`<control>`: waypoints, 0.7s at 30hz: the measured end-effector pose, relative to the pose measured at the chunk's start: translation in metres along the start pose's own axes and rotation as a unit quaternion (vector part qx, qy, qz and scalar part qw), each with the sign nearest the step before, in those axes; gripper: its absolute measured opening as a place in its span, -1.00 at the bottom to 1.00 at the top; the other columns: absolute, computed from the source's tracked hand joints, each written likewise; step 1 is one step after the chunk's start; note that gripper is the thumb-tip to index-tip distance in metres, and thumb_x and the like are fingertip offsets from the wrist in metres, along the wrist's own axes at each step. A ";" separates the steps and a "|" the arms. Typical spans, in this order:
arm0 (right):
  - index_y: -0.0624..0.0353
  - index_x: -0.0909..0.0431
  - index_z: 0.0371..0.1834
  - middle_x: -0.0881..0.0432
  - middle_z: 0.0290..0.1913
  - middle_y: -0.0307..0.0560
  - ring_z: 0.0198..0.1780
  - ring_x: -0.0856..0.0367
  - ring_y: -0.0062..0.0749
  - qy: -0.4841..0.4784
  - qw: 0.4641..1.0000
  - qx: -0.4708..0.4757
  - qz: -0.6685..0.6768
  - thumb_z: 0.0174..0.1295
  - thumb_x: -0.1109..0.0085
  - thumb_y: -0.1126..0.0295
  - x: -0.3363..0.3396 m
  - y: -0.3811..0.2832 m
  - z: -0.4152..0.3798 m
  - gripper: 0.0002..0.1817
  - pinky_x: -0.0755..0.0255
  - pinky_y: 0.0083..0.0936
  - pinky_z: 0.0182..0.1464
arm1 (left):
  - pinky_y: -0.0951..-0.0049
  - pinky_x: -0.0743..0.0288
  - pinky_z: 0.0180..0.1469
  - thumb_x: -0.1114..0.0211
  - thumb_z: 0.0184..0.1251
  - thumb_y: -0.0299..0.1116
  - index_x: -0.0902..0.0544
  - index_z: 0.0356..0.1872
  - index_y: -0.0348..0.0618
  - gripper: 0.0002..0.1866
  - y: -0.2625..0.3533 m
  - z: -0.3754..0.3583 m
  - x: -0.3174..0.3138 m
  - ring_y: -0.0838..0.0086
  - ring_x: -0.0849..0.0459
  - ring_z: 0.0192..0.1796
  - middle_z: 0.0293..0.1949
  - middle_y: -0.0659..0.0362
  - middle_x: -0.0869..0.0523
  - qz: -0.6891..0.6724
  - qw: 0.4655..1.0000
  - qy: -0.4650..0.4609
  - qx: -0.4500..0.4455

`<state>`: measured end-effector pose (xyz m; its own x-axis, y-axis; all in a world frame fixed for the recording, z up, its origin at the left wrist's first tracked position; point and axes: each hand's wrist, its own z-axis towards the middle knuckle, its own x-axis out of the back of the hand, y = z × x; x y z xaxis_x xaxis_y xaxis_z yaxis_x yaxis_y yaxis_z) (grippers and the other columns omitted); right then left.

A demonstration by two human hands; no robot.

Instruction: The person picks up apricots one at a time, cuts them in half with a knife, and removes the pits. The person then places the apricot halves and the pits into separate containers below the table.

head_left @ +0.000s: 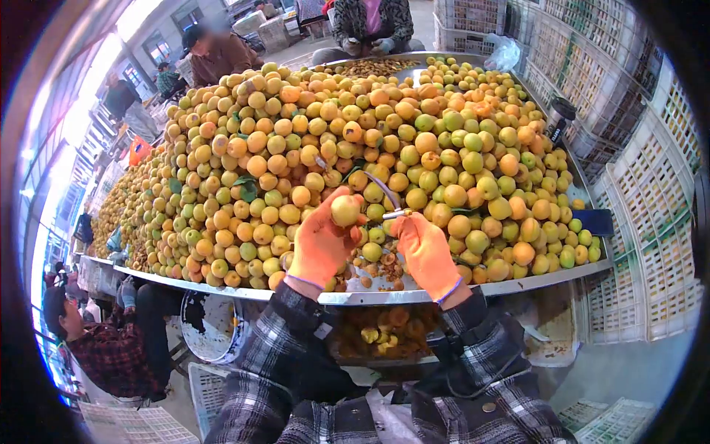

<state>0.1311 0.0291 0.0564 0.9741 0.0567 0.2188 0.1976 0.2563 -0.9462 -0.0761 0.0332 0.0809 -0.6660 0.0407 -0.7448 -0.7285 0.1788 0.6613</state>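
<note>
In an orange glove, my left hand [316, 251] is closed around a yellow apricot [345, 211], held up over the front of the heap. My right hand [425, 254], gloved in orange too, pinches a small metal tool [397, 214] whose tip points toward the left hand; a thin curved strip rises from beside it, and its exact kind I cannot tell. Behind and around both hands spreads a large pile of apricots [274, 163], yellow, orange and some green. Split fruit pieces [366, 282] lie on the tabletop below the hands.
The metal table rim [355, 298] runs before me. Underneath sits a container of opened apricots [392, 329], with a white bucket [209, 333] to its left. Stacked plastic crates [643, 207] line the right, near a dark phone [594, 222] and a bottle [560, 118]. Several people work around.
</note>
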 end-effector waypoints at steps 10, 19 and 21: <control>0.26 -0.51 -0.28 -0.42 -0.56 -0.24 -0.50 -0.34 -0.61 -0.023 0.998 -0.024 0.047 0.55 0.05 0.30 -0.006 -0.014 -0.006 -0.72 -0.30 -0.53 -0.43 | 0.22 -0.40 0.29 -0.12 0.45 -0.31 -0.40 0.39 -0.22 -0.49 -0.049 0.006 0.013 0.24 -0.55 0.21 0.22 0.00 -0.57 -0.157 0.985 -0.062 0.046; 0.30 -0.55 -0.23 -0.61 -0.48 0.12 -0.45 -0.58 -0.03 0.010 0.990 -0.005 -0.142 0.52 -0.01 0.26 -0.024 0.001 -0.009 -0.70 -0.40 -0.26 -0.39 | 0.22 -0.39 0.31 -0.20 0.45 -0.23 -0.44 0.29 -0.22 -0.52 -0.070 0.005 0.019 0.22 -0.57 0.20 0.16 0.04 -0.61 -0.135 0.989 -0.047 0.032; 0.31 -0.56 -0.22 -0.62 -0.46 0.16 -0.41 -0.61 0.07 0.020 0.983 0.006 -0.180 0.51 -0.02 0.25 -0.028 0.001 -0.009 -0.69 -0.41 -0.21 -0.38 | 0.22 -0.37 0.33 -0.26 0.43 -0.25 -0.43 0.28 -0.21 -0.52 -0.069 0.004 0.017 0.24 -0.57 0.20 0.15 0.04 -0.61 -0.149 0.987 -0.051 0.027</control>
<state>0.1048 0.0188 0.0471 0.8452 -0.0781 0.5286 0.5289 0.2642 -0.8066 -0.0365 0.0251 0.0227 -0.4012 0.0771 -0.9127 -0.8785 0.2497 0.4073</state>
